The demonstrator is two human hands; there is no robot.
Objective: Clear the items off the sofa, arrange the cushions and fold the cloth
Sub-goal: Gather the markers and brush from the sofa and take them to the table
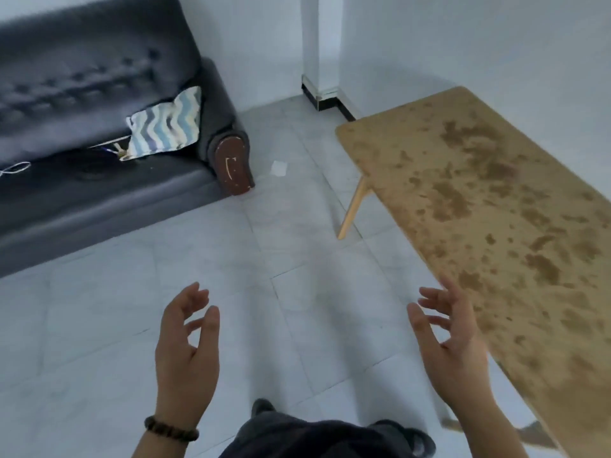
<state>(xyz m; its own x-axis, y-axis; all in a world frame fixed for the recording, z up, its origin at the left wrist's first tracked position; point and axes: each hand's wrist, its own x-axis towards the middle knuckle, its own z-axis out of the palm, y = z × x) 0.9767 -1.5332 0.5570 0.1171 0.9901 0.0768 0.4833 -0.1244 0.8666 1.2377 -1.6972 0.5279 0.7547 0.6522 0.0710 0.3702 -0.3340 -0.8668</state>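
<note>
A dark grey tufted sofa (99, 180) stands at the upper left. A cushion (167, 123) with wavy blue, grey and white stripes leans in its right corner against the armrest. Small items (117, 153) lie on the seat beside the cushion, too blurred to name, and a white cord (15, 169) lies at the far left of the seat. My left hand (186, 352), with a bead bracelet on its wrist, and my right hand (453, 345) hover over the floor, fingers relaxed, holding nothing, well away from the sofa.
A wooden table (496, 206) with a mottled brown top runs along the right, its leg (352, 209) slanting to the floor. A white scrap (278, 167) lies on the pale tiled floor (264, 259) near the sofa's armrest. White walls and a pillar stand behind.
</note>
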